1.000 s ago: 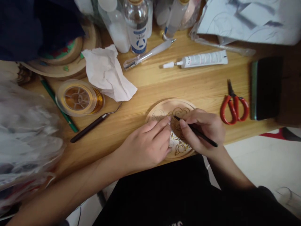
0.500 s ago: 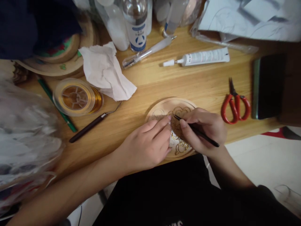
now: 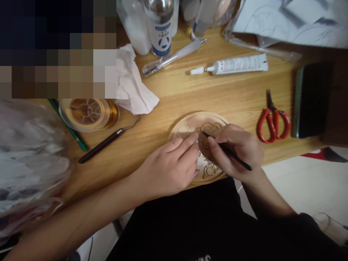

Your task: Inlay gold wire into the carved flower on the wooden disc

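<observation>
A round pale wooden disc point(image 3: 185, 121) lies at the table's front edge, with drawn curls and gold wire outlines point(image 3: 210, 169) on its face. My right hand point(image 3: 237, 150) is closed around slim black tweezers point(image 3: 235, 159), their tip low over the upper middle of the disc. My left hand point(image 3: 174, 166) rests on the disc's left part, fingers bent and pressed together. Its index fingertip comes close to the tweezers' tip. Whatever lies under those fingers is hidden.
Red-handled pliers point(image 3: 273, 125) and a dark phone point(image 3: 312, 101) lie right. Behind are a white glue tube point(image 3: 240, 64), a clear pen point(image 3: 174, 58) and a bottle point(image 3: 160, 36). Leftward are a wire spool point(image 3: 89, 114), a hooked tool point(image 3: 103, 145) and crumpled tissue point(image 3: 136, 87).
The view has shifted slightly. Both hands and the tweezers keep nearly the same place over the disc. The upper left corner is now covered by blurred blocks.
</observation>
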Available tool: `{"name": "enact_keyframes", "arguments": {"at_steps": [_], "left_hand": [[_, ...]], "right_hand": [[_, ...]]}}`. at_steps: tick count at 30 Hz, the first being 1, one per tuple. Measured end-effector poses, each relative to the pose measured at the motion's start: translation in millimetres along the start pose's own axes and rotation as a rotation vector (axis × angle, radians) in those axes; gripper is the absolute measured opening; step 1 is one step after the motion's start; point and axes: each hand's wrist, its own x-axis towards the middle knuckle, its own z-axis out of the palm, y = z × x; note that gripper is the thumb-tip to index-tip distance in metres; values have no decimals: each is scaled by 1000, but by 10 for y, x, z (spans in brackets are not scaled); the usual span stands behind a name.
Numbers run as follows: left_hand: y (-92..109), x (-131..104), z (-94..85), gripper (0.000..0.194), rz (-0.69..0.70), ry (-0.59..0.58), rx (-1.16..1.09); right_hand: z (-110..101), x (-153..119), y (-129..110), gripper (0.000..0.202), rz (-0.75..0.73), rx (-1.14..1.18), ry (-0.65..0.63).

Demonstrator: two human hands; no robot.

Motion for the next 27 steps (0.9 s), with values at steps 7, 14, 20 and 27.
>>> {"name": "enact_keyframes", "arguments": {"at_steps": [7,14,20,27], "left_hand": [[12,-15,-1,24,-8,-10,-25],[3,-15,-3,24,-1,-11,-26],[3,-8,-1,25,-10,4,-5],[4,-16,-9,26,-11,-11,-18]], "right_hand": [[-2,5,-3,23,-77,-77,-35],[-1,-35,-4,23,15,-21,16],[2,-44,-2,21,68,23,14],[6,-40,-8,21,99,42,26]]}}
